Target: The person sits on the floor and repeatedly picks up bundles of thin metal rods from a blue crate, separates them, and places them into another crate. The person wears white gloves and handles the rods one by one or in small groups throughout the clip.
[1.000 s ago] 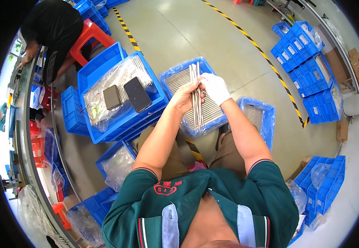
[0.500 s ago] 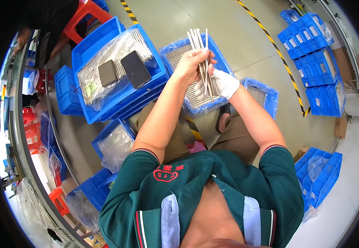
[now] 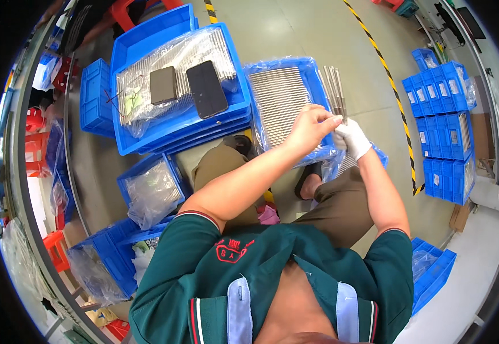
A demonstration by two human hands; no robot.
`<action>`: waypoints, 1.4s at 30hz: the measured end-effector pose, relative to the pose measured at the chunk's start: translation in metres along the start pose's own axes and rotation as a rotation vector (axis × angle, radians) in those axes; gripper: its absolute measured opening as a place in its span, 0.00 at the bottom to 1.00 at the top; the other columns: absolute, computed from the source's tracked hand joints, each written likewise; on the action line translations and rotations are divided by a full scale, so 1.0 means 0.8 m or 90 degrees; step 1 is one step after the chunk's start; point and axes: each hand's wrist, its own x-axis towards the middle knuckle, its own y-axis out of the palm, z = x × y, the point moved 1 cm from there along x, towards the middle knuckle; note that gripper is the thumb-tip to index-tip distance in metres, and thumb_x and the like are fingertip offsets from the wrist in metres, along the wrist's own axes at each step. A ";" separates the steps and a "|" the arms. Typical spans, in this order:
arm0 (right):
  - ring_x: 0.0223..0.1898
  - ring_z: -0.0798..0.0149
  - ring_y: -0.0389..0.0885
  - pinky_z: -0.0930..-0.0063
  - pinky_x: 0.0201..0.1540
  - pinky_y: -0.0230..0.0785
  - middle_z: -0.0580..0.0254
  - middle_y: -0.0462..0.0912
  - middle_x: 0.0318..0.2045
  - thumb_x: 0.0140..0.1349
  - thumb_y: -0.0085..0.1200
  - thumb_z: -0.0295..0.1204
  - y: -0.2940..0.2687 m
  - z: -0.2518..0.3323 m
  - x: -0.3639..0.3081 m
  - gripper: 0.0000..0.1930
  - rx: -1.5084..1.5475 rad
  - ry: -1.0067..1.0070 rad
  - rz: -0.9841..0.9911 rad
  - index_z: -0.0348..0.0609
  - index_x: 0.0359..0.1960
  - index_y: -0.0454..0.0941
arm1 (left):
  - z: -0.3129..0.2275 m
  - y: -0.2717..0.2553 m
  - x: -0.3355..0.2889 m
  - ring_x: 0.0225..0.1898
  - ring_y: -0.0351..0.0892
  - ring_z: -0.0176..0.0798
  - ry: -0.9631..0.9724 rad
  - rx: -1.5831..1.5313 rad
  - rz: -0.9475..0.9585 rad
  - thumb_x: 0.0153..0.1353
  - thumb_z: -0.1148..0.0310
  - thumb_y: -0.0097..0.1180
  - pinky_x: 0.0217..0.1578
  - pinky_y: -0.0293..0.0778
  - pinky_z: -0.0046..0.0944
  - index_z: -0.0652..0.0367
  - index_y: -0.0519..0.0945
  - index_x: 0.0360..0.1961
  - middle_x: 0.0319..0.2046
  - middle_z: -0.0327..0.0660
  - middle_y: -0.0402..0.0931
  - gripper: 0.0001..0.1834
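Since the earlier frame, the bundle of metal rods (image 3: pixel 335 92) has shifted from over the blue bin (image 3: pixel 313 86) to beyond its right edge. The gloved right hand (image 3: pixel 352 139) curls round its near end; the bare left hand (image 3: pixel 311 129) pinches there, grip unclear. Left of the hands, binned rods (image 3: pixel 275 103) lie in rows; the bundle remains unplaced.

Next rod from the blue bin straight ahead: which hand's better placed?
Likely the left hand: it overlaps the blue bin in view; the gloved right hand sits farther right, holding metal rods. Whether left grips them too is unclear.
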 end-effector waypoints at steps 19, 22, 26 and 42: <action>0.38 0.48 0.80 0.55 0.40 0.71 0.49 0.81 0.34 0.56 0.48 0.32 -0.012 0.000 0.279 0.08 -1.007 -0.219 -0.166 0.47 0.36 0.74 | -0.047 -0.025 -0.053 0.37 0.76 0.48 0.043 0.098 0.369 0.53 0.57 0.61 0.37 0.71 0.42 0.60 0.78 0.31 0.33 0.42 0.74 0.16; 0.38 0.48 0.79 0.57 0.41 0.71 0.50 0.81 0.34 0.54 0.54 0.33 0.000 0.007 0.315 0.10 -1.017 -0.271 -0.087 0.45 0.36 0.74 | -0.054 -0.039 -0.050 0.38 0.76 0.48 0.039 0.095 0.355 0.53 0.56 0.62 0.38 0.72 0.43 0.58 0.78 0.32 0.35 0.41 0.73 0.15; 0.40 0.49 0.78 0.59 0.43 0.71 0.51 0.80 0.35 0.47 0.63 0.42 0.019 0.020 0.360 0.20 -1.053 -0.343 0.040 0.42 0.36 0.74 | -0.054 -0.049 -0.047 0.38 0.76 0.47 -0.005 0.092 0.356 0.53 0.57 0.62 0.37 0.72 0.43 0.58 0.78 0.32 0.37 0.40 0.73 0.15; 0.38 0.55 0.76 0.60 0.40 0.70 0.60 0.77 0.32 0.47 0.59 0.35 0.039 -0.012 0.356 0.10 -1.004 -0.533 -0.140 0.49 0.31 0.76 | -0.056 -0.073 -0.046 0.36 0.76 0.47 -0.060 0.035 0.334 0.52 0.59 0.63 0.35 0.72 0.41 0.60 0.78 0.32 0.35 0.42 0.74 0.15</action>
